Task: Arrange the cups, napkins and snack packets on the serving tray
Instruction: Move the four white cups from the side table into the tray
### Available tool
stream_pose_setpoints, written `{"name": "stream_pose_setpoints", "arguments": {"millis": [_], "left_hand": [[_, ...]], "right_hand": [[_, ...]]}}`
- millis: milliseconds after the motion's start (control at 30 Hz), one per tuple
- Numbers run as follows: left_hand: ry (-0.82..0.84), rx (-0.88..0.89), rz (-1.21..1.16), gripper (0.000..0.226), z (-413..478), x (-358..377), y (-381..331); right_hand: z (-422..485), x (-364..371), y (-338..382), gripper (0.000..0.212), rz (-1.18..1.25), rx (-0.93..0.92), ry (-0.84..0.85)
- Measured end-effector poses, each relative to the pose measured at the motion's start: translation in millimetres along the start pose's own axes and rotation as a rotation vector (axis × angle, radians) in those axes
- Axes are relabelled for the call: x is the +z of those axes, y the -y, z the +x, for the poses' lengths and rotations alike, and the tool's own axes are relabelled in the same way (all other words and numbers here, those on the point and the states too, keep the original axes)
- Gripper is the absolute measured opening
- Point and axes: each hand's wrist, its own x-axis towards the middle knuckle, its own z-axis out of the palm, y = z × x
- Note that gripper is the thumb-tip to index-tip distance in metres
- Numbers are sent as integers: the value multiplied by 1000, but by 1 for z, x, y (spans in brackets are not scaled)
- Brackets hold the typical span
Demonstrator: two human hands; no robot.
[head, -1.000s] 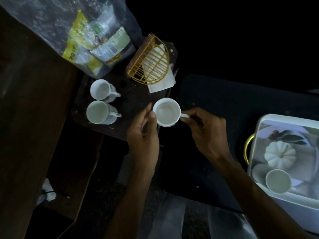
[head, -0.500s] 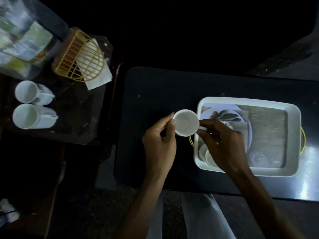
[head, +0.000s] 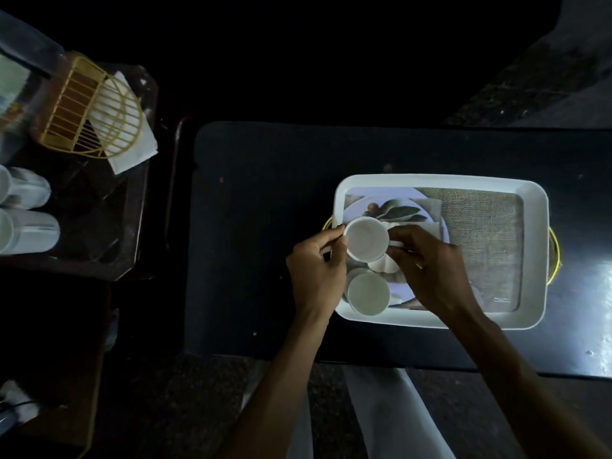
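I'm holding the light, chip-prone cup (head: 366, 238) over the tray (head: 430, 180) at centre frame, right hand (head: 427, 266) pinching its handle, left hand (head: 318, 273) curled against its wall.

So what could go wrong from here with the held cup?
The white cup, gripped by the left hand and right hand, could knock the second cup standing close by on the serving tray. It also hangs near the tray's left rim, so it might land tilted.
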Motion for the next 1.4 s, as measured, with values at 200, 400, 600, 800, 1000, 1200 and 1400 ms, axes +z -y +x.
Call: {"name": "stream_pose_setpoints", "arguments": {"millis": [200,400,600,800,1000,1200,1400], "left_hand": [[-19,0,71,23,-2,12,11],[-50,12,80,24,-4,20,16],[-52,19,123,26,-4,24,20],[-50,39,141,27,-3,26,21],[-75,36,65,27,-10,10,17],[-193,92,25,30,-24,-43,16],[-253,362,492,47,-32,-121,34]], "right_hand": [[-2,6,-23,19,48,68,50],[-2,10,-31,19,61,109,56],[-1,11,-33,18,-18,66,45],[0,12,-36,19,-35,54,70],[1,5,-25,36,-151,13,116],[-4,8,17,50,-262,-152,88],[-4,64,85,67,-396,-176,239]]}}
